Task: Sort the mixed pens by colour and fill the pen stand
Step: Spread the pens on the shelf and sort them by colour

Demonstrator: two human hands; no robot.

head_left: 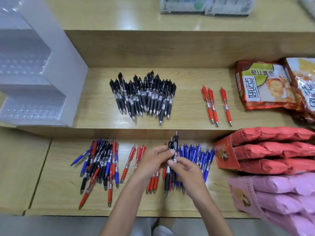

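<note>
Both hands hold a small bunch of black pens [173,147] upright over the lower shelf; my left hand [156,157] grips the bunch from the left and my right hand [185,167] pinches it lower down. A sorted pile of black pens [143,96] lies on the upper shelf, with three red pens [215,104] to its right. On the lower shelf a mixed heap of blue, black and red pens [100,164] lies at the left, several red pens [134,159] near my left wrist, and blue pens [199,155] behind my right hand. The white tiered pen stand [56,92] sits at the left.
Snack bags [265,86] lie at the right of the upper shelf. A red carton of packets [225,155] and a pink carton [242,196] crowd the right end of the lower shelf. Boxed goods [204,5] stand on the top ledge.
</note>
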